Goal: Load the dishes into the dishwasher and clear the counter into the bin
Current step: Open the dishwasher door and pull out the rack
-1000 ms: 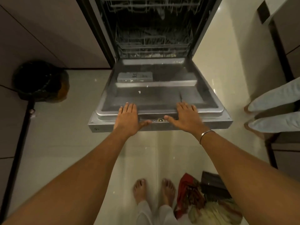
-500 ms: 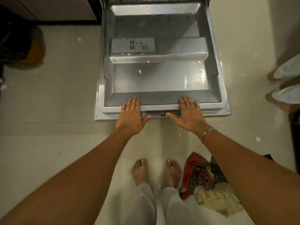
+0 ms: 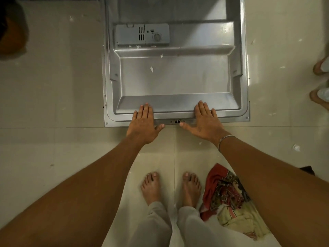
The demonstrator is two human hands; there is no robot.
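Observation:
The dishwasher door (image 3: 175, 81) lies open and flat in front of me, its steel inner face up, with the grey detergent dispenser (image 3: 142, 35) near its far side. My left hand (image 3: 143, 124) rests palm down on the door's near edge, fingers straight. My right hand (image 3: 204, 123) lies flat on the same edge to the right, thumb spread towards the latch (image 3: 177, 121). The racks and any dishes are out of view.
A dark bin (image 3: 12, 31) shows at the far left on the tiled floor. A red and cream cloth (image 3: 229, 200) lies beside my bare feet (image 3: 170, 188). Another person's feet (image 3: 320, 81) stand at the right edge. Small scraps dot the floor.
The door has swung down to lie flat with both hands staying on its edge. My view has tilted down, so the racks have left the frame.

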